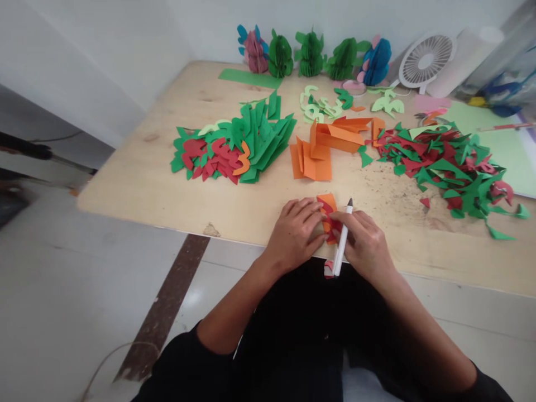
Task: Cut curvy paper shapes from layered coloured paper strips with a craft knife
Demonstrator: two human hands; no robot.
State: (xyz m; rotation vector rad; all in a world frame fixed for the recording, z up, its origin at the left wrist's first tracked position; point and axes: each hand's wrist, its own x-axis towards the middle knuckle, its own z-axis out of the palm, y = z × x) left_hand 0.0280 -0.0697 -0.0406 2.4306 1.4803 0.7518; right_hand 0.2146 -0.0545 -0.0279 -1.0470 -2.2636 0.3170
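An orange paper strip (329, 199) lies near the table's front edge with a red paper shape (326, 207) on top of it. At its left side rests my left hand (295, 231), fingers stretched toward the strip and thumb apart, touching its edge. My right hand (369, 243) is closed round a white marker (343, 240), whose dark tip points up and away from me. The fingertips of that hand also touch the red shape, partly hiding it. A small red-and-white piece (329, 268) shows below the table edge beside the marker's lower end.
Folded orange strips (318, 162) lie ahead. Green and red cut shapes (221, 156) are piled left; scraps (456, 167) heap right. Several honeycomb paper figures (310, 54) line the wall beside a white fan (427, 60) and a paper roll (465, 61). Light-green sheets (515, 151) lie far right.
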